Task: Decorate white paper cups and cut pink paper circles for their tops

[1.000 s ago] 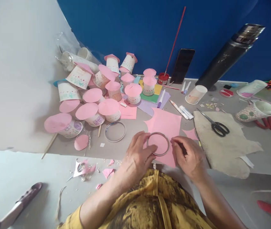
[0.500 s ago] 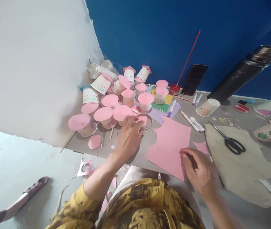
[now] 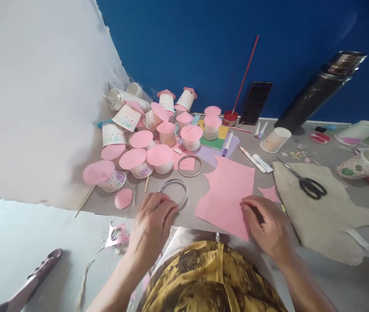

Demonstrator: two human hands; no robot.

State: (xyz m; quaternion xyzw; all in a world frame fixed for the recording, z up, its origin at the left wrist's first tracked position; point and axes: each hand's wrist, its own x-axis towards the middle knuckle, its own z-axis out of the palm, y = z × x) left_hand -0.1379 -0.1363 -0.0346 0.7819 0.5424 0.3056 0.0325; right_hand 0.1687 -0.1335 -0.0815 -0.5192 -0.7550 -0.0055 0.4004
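Note:
My left hand (image 3: pixel 153 221) is closed at the near rim of a pale grey ring (image 3: pixel 187 190), fingertips pinched together there. Its fingers partly hide the ring's near side. A second thin ring (image 3: pixel 200 165) lies flat just beyond, partly over a small pink piece of paper. My right hand (image 3: pixel 265 223) pinches the right edge of a pink paper sheet (image 3: pixel 226 195) between thumb and forefinger. Curved cut-outs run along the sheet's left side. A pink paper disc (image 3: pixel 124 199) lies left of my left hand.
Several decorated paper cups with pink tops (image 3: pixel 160 156) crowd the left side. Scissors (image 3: pixel 312 187) rest on a beige cloth (image 3: pixel 327 225) at the right. Markers (image 3: pixel 252 160), a paper cup (image 3: pixel 275 139), a phone (image 3: pixel 256 104) and a black flask (image 3: pixel 317 93) stand or lie farther back.
My left hand has left the farther ring and come back toward me to the nearer one, which has shifted slightly right. My right hand still pinches the pink sheet. The view has shifted slightly.

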